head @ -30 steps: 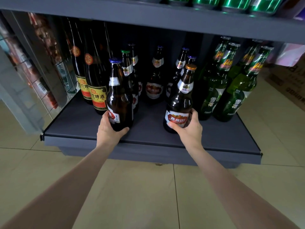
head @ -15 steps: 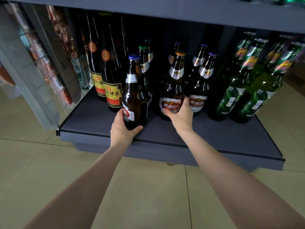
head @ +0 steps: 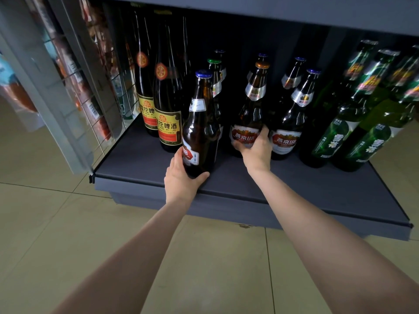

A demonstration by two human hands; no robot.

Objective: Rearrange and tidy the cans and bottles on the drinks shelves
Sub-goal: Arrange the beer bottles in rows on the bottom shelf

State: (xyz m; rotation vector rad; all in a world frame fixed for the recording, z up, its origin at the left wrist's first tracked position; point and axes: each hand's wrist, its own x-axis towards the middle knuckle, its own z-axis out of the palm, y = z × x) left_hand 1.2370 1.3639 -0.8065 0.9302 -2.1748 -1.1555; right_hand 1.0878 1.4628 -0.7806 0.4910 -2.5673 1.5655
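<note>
Head view, left hand (head: 181, 180) gripped blue-capped brown beer bottle (head: 199, 132) at shelf (head: 294, 189) front, right hand (head: 257, 148) curled round gold-capped brown bottle (head: 250, 114), both upright.

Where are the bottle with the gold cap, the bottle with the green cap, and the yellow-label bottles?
Gold-capped bottle (head: 252, 114): head view, on its brown shoulder.
Green-capped bottle (head: 214, 61): head view, on its cap.
Yellow-label bottles (head: 169, 129): head view, on the front one's label.

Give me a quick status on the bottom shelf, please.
Left hand grips blue-capped brown bottle near shelf edge. Right hand grips gold-capped brown bottle. Nothing blocking.
</note>
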